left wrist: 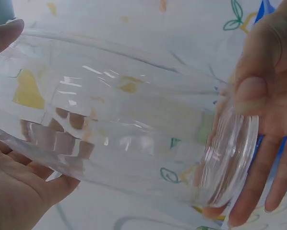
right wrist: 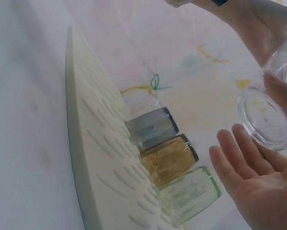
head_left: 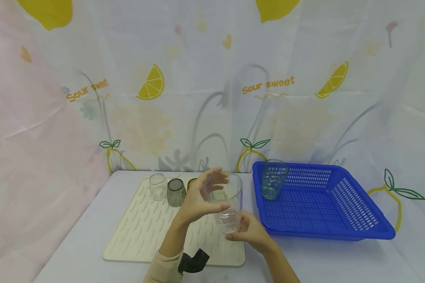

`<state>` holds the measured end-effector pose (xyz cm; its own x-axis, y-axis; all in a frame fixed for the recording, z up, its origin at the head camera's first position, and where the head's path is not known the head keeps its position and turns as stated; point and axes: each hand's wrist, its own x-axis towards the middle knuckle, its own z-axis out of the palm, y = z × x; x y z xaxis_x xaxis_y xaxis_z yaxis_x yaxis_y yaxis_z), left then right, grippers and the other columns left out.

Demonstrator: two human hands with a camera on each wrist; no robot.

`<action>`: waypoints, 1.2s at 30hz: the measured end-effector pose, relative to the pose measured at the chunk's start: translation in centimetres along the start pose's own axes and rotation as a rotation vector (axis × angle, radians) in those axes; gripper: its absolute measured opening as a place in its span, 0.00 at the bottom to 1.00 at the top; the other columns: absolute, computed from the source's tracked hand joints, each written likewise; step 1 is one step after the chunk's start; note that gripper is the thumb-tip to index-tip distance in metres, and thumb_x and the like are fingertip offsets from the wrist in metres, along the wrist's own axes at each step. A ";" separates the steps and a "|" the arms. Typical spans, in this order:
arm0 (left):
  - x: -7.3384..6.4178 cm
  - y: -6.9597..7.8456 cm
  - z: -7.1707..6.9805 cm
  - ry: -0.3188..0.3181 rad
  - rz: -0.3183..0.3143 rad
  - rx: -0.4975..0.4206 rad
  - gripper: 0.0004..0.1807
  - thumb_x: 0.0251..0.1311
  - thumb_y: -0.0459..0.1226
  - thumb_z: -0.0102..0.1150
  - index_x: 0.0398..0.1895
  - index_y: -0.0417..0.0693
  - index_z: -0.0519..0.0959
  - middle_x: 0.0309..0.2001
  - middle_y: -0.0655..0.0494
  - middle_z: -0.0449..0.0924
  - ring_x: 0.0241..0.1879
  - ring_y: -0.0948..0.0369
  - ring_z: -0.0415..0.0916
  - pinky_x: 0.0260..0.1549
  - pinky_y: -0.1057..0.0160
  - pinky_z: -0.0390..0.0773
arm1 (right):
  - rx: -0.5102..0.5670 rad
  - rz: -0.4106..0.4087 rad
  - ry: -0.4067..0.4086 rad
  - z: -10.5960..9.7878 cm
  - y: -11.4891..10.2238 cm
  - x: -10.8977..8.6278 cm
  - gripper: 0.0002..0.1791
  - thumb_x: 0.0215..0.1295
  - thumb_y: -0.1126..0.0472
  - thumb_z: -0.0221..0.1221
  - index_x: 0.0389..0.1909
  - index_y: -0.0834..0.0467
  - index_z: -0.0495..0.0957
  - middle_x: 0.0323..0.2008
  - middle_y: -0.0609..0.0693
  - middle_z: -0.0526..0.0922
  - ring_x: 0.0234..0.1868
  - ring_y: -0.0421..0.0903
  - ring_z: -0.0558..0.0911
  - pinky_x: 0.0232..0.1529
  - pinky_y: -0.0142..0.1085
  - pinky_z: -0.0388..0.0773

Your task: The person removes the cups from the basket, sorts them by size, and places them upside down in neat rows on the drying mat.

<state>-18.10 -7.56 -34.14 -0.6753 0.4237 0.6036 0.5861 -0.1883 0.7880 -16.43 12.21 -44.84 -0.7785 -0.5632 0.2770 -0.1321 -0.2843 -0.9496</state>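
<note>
Between my two hands a large clear drinking glass (head_left: 228, 222) is held tilted above the drying mat (head_left: 134, 239). My left hand (head_left: 196, 201) grips it near the wide rim, thumb on one side and fingers round the other. At the thick base, my right hand (head_left: 252, 232) pinches the glass between thumb and fingers, as the left wrist view shows. Behind the left hand on the mat stand a clear glass (head_left: 158, 187), a grey glass (head_left: 176, 192) and a partly hidden amber glass (right wrist: 170, 158). A pale green glass (right wrist: 191, 194) shows beside them in the right wrist view.
A blue plastic basket (head_left: 322, 234) stands to the right of the mat, close to my right hand. In its back left corner a greenish glass (head_left: 273, 181) leans upright. A printed cloth (head_left: 198, 118) hangs behind the table.
</note>
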 end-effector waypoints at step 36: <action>-4.9 -3.2 -1.1 -0.134 -0.303 -0.018 0.36 0.43 0.33 0.73 0.57 0.33 0.68 0.50 0.41 0.77 0.53 0.53 0.75 0.57 0.59 0.73 | 0.019 -0.329 0.198 -2.4 -9.3 0.3 0.25 0.62 0.70 0.58 0.60 0.59 0.69 0.60 0.50 0.73 0.61 0.44 0.73 0.62 0.31 0.68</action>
<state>-17.20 -9.98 -39.48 -0.7523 0.5754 0.3208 0.3587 -0.0507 0.9321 -16.91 16.50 -36.31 -0.8000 -0.2798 0.5308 -0.3846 -0.4398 -0.8116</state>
